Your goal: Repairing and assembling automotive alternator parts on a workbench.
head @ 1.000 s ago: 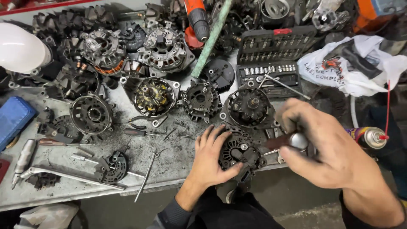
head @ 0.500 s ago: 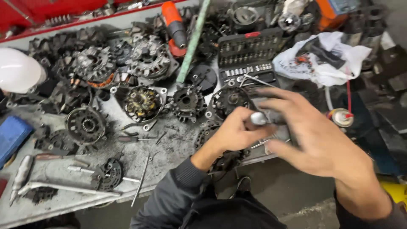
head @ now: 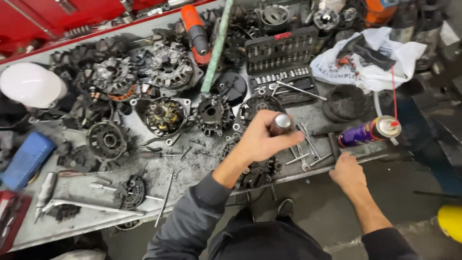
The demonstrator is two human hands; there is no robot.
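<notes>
My left hand [head: 262, 139] is closed around a dark cylindrical tool handle with a silver end cap [head: 281, 121], held above the bench. Right under that hand, at the bench's front edge, sits a black alternator part [head: 255, 174]. My right hand [head: 347, 175] rests on the front edge of the bench [head: 86, 212], fingers curled against the end of a dark flat bar [head: 333, 144]. I cannot see whether it grips the bar. A purple spray can with a red straw [head: 368, 132] lies just beyond it.
Several dismantled alternators, such as one with copper windings [head: 163, 115], cover the bench. An open socket set [head: 281, 62], loose wrenches [head: 308, 144], a white plastic bag [head: 370, 60], a white helmet [head: 30, 84], a blue box [head: 26, 159] and an orange-handled tool [head: 195, 31] lie around.
The silver-capped handle has passed from my right hand to my left. My right hand dropped to the bench edge by the dark bar. The left hand lifted off the alternator part.
</notes>
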